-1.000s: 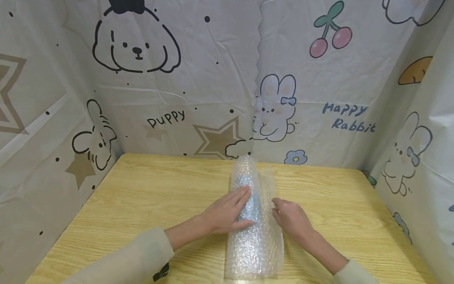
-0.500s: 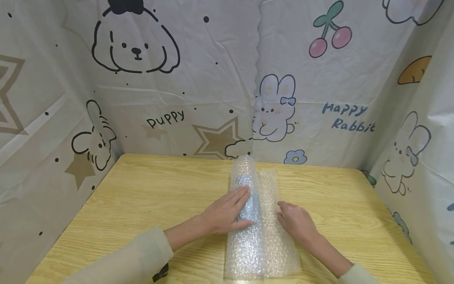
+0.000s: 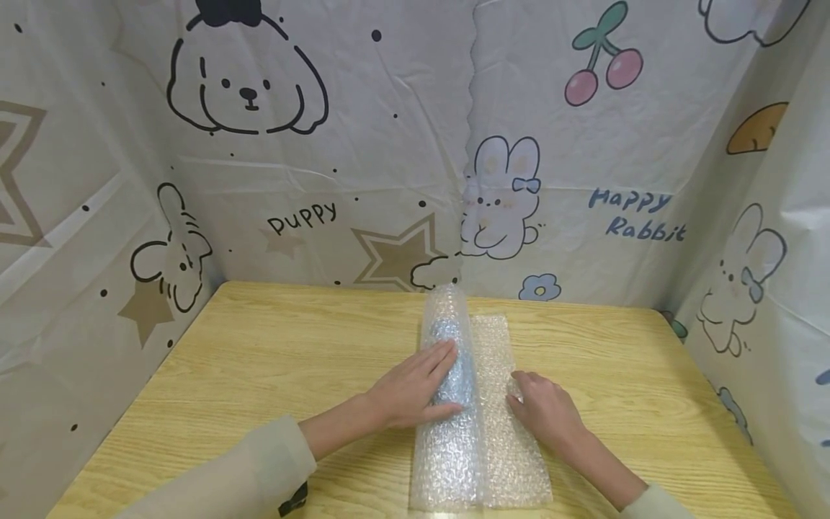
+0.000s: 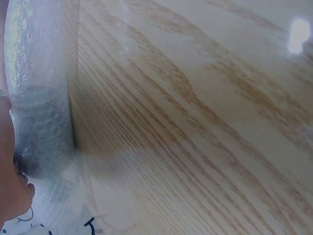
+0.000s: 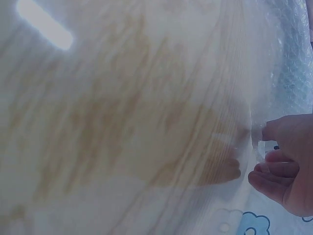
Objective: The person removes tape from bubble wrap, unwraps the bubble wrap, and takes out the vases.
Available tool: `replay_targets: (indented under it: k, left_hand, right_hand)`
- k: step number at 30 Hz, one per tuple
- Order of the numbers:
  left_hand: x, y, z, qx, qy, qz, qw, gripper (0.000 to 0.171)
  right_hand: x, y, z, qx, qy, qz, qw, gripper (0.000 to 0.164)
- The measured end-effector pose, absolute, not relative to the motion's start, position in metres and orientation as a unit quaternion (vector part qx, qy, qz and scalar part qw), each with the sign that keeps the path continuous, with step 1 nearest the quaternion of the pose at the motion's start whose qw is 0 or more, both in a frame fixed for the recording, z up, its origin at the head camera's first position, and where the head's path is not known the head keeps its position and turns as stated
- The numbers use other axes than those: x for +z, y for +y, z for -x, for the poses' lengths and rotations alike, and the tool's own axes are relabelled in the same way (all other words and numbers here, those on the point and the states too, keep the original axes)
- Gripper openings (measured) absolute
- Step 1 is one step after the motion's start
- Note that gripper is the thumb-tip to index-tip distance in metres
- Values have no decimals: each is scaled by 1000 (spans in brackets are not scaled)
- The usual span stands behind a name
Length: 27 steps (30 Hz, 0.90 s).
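A roll of clear bubble wrap (image 3: pixel 447 461) lies lengthwise on the table, with something bluish (image 3: pixel 462 378) showing through its layers; its kind cannot be made out. My left hand (image 3: pixel 411 389) rests on top of the roll, fingers extended. To the right of the roll, a loose flap of the wrap (image 3: pixel 502 432) spreads over the tabletop. My right hand (image 3: pixel 547 411) pinches the outer edge of that flap between thumb and fingers, as the right wrist view also shows. In the left wrist view, the wrapped bluish thing (image 4: pixel 41 127) sits beside my left hand (image 4: pixel 10 181).
The wood-grain table (image 3: pixel 292 339) extends to both sides of the wrap. Behind and beside it hangs a pale cloth (image 3: pixel 389 144) printed with cartoon animals and stars. A small dark object (image 3: pixel 295 499) shows under the left sleeve.
My right hand has moved to the right, drawing the bubble wrap's flap out from the roll and down flat on the table. The left hand has stayed on the roll.
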<state>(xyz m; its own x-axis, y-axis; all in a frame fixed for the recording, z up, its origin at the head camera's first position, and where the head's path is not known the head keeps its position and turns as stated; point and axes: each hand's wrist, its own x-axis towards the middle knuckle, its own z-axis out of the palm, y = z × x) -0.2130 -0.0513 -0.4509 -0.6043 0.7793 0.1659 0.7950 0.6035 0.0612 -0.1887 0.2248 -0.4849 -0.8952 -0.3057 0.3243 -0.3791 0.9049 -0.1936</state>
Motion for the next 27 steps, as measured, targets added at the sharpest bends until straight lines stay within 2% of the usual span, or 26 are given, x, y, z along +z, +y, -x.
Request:
replay_targets:
  k: [5,15,22,27]
  left_hand:
    - [-451,-51,213,-64,-894,439,61,90]
    - [-452,-52,213,-61,-895,438,61,90]
    - [-452,-52,212,-63,-895,438,60,90]
    - [-452,-52,212,-64,-895,438,60,90]
  right_hand:
    - [-487,226,188,121,-960,-191,166,39]
    - [-495,230,192,83,-928,-269,244,39]
    - [-490,224,191,109,-930,-264,233,33]
    - [-479,211,186,159,-936,-252,186,36]
